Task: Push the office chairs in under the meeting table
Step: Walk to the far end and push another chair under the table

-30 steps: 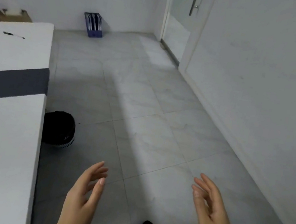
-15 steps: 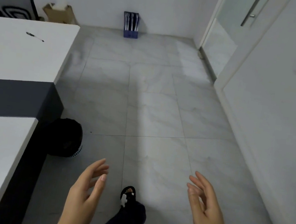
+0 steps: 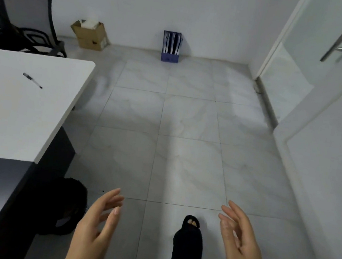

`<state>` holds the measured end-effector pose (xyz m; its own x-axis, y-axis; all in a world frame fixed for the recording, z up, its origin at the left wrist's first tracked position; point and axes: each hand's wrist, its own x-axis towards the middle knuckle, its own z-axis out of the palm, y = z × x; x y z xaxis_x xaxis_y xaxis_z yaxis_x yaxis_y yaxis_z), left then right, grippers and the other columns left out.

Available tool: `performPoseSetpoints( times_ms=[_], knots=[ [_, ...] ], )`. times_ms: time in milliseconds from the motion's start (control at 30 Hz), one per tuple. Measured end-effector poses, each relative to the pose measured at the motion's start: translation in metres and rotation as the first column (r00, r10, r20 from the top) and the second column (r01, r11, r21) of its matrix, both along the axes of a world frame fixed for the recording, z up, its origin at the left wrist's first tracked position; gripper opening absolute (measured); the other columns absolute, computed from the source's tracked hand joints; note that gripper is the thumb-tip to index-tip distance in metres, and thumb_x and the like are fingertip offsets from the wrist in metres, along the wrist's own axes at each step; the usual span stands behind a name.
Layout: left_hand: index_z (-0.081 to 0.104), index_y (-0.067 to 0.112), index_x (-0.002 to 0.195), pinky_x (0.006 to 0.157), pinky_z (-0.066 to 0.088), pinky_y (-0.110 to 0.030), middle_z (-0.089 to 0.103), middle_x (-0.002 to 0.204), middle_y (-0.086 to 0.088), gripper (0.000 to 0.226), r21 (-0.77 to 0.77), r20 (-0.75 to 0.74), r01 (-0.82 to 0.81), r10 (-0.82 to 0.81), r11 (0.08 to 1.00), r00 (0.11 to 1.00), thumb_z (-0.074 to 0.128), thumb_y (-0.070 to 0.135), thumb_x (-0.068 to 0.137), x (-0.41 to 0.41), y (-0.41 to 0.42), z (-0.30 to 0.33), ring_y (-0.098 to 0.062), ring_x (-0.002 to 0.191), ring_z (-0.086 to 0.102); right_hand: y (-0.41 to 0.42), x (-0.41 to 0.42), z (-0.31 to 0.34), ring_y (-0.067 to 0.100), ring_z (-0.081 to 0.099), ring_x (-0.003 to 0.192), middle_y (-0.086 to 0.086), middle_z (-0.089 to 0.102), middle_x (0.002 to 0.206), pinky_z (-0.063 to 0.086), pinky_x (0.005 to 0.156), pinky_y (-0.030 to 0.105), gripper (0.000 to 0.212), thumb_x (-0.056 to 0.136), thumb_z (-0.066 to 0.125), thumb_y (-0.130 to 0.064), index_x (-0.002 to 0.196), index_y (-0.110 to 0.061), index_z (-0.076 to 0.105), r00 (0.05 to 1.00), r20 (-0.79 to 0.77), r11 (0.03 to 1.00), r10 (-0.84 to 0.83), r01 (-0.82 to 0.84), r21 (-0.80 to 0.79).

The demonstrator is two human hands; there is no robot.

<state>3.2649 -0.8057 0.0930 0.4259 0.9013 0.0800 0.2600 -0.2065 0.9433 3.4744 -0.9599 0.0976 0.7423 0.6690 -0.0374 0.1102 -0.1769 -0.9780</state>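
Both hands are empty: the left hand (image 3: 96, 226) and right hand (image 3: 240, 242) are raised low in front of the body with palms turned toward each other and fingers loosely spread, gripping nothing. That posture reads as readiness, probably for taking hold of a chair back once one is within reach.

One office chair (image 3: 25, 23) is in view, far ahead of the left hand and well off to its left, standing beyond the far end of the worktop (image 3: 16, 109). Its mesh back rises above the white surface and leans a little; its seat and base are mostly hidden by the worktop, so I cannot tell how far it is already tucked in. It is well out of reach from here, so the step in hand appears to be walking toward it along the open floor (image 3: 184, 153).

Just beside the left hand, at floor level, a dark bin (image 3: 64, 206) sits against the worktop's dark side panel. A pen (image 3: 32, 80) lies on the worktop, forward and left of that hand. Between the hands, one foot (image 3: 189, 236) in a dark open-toed shoe is stepped forward. Against the far wall, straight ahead, stand a cardboard box (image 3: 90, 34) and a blue file holder (image 3: 171, 46); ahead of the right hand is a glass door (image 3: 320, 46).
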Motion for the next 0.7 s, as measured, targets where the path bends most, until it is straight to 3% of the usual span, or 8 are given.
performPoseSetpoints(
  times_ms=[200,300,400,600,700],
  knots=[
    [0.052,0.057,0.105,0.081,0.046,-0.009,0.062,0.108,0.023,0.032,-0.005,0.043,-0.107,0.107,0.994,0.993,0.046,0.054,0.074,0.120,0.091,-0.003,0.001,0.099,0.060,0.108,0.134,0.001,-0.005,0.057,0.102,-0.030,0.055,0.114,0.039,0.078,0.001,0.034,0.074,0.050,-0.038,0.106,-0.047,0.053,0.996,0.039,0.997,0.080,-0.080,-0.011],
    [0.053,0.059,0.104,0.082,0.049,-0.017,0.063,0.108,0.020,0.031,0.007,0.067,-0.182,0.181,0.983,0.981,0.046,0.053,0.074,0.176,0.133,0.005,-0.002,0.097,0.062,0.169,0.200,0.015,-0.003,0.058,0.101,-0.029,0.058,0.113,0.041,0.079,0.003,0.024,0.079,0.048,-0.045,0.101,-0.054,0.052,0.990,0.073,0.992,0.123,-0.123,-0.003],
    [0.053,0.060,0.103,0.082,0.050,-0.020,0.064,0.107,0.018,0.031,0.000,0.065,-0.244,0.244,0.970,0.968,0.046,0.052,0.073,0.215,0.170,0.007,-0.002,0.096,0.062,0.229,0.243,0.019,-0.005,0.059,0.098,-0.030,0.058,0.112,0.041,0.077,0.002,0.030,0.077,0.050,-0.037,0.097,-0.059,0.053,0.975,0.060,0.977,0.215,-0.215,-0.007],
    [0.052,0.060,0.102,0.081,0.049,-0.017,0.063,0.107,0.020,0.026,-0.017,0.030,-0.382,0.382,0.924,0.924,0.049,0.052,0.078,0.264,0.255,0.002,-0.001,0.097,0.061,0.345,0.300,0.003,-0.005,0.059,0.098,-0.030,0.058,0.111,0.040,0.077,0.002,0.035,0.072,0.052,-0.033,0.101,-0.053,0.052,0.935,0.014,0.935,0.355,-0.354,-0.032],
    [0.051,0.063,0.100,0.079,0.047,-0.009,0.062,0.106,0.023,0.028,-0.049,0.001,-0.423,0.423,0.905,0.906,0.052,0.039,0.086,0.284,0.315,-0.007,0.001,0.097,0.060,0.415,0.325,-0.004,-0.006,0.058,0.100,-0.030,0.056,0.112,0.040,0.077,0.001,0.036,0.075,0.050,-0.034,0.109,-0.043,0.054,0.921,0.005,0.921,0.389,-0.389,-0.040]
  ],
)
